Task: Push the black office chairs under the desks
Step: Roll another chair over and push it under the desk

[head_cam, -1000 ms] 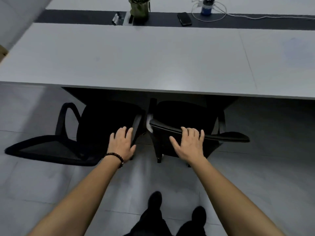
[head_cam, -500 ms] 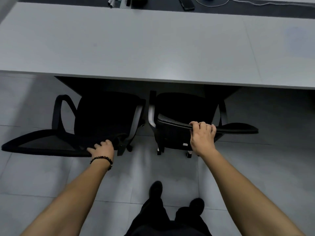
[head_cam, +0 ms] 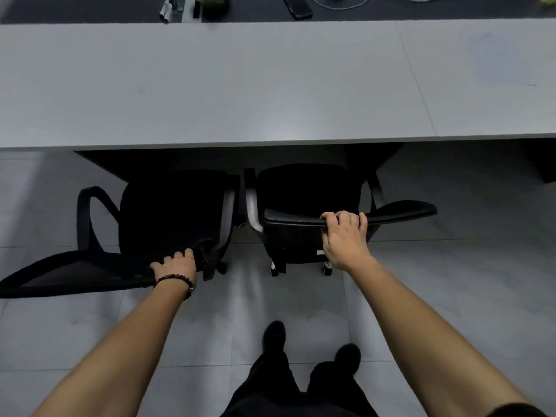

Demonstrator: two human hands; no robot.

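Note:
Two black office chairs stand side by side in front of a long white desk [head_cam: 270,85]. The left chair [head_cam: 168,215] has its seat just short of the desk edge, and its mesh backrest stretches out to the left. My left hand [head_cam: 176,264], with a bead bracelet on the wrist, grips the top edge of that backrest. The right chair [head_cam: 304,191] sits with its seat partly under the desk edge. My right hand [head_cam: 344,233] is closed over the top rim of its backrest.
Grey tiled floor lies all around the chairs. My two black shoes [head_cam: 273,332] stand on it behind them. On the dark strip along the desk's far side lie a phone [head_cam: 298,7], a white cable and some small items.
Both hands went from resting flat on the chair backs to gripping their top edges. My left hand shifted left and down along the left backrest. The chairs sit slightly further in.

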